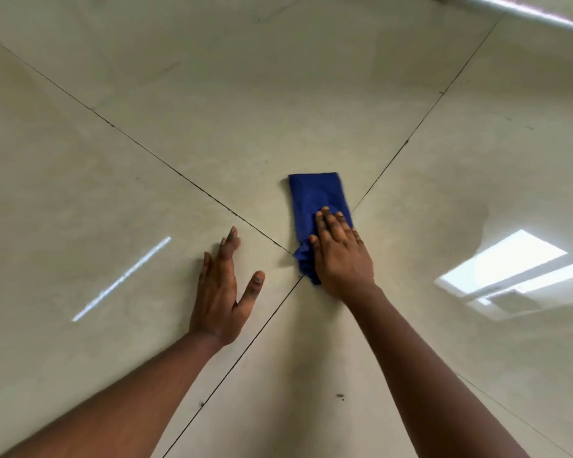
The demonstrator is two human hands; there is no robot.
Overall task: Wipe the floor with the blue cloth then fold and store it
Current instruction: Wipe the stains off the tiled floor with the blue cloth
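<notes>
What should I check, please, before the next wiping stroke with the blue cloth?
1. Right hand flat on the blue cloth: ok.
2. Cloth folded into a neat strip: ok.
3. Left hand on the floor, clear of the cloth: ok.
4. Tile ahead of the cloth free of objects: ok.
5. Dark specks near the right forearm wiped away: not ok.
6. Cloth damp enough: cannot tell.

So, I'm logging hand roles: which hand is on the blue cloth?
The right hand, pressing flat on the blue cloth. The left hand rests on bare floor tile, apart from it.
</notes>
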